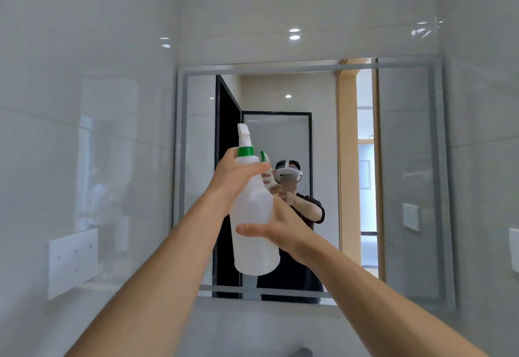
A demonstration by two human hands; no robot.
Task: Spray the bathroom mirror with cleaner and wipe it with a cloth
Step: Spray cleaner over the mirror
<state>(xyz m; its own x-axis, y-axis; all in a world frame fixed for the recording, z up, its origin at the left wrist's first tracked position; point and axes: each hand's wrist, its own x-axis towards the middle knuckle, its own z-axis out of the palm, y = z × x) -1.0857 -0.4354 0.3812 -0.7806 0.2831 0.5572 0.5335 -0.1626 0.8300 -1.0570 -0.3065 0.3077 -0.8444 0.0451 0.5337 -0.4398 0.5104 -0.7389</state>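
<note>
You hold a translucent white plastic spray bottle with a green collar and white trigger head (254, 210) up in front of the rectangular wall mirror with a frosted border strip (407, 160), both arms stretched forward and upward from the bottom of the view. Your left hand (234, 178) wraps the bottle's shoulder just under the green collar — fingers curled round the far side of the neck, their tips showing past the right edge of the bottle. Your right hand (276, 230) steadies the body lower down, the thumb laid flat across the near face of the bottle and the other fingers hidden behind it, so how tightly they close cannot be told. The bottle stands nearly upright, tilted a little, its base hanging above the mirror's lower edge and its white nozzle reaching to about mid-height of the glass; whether it touches the mirror cannot be told.

In the glass you see your own reflection — a person in a dark short-sleeved top wearing a white headset, holding the same bottle — along with a black-framed doorway and a pale wooden door frame behind. Glossy white wall tiles (84, 104) surround the mirror. A white multi-socket outlet plate (72, 261) sits on the left wall, near the mirror's lower left corner, and a white switch plate (514, 248) shows at the right edge.
</note>
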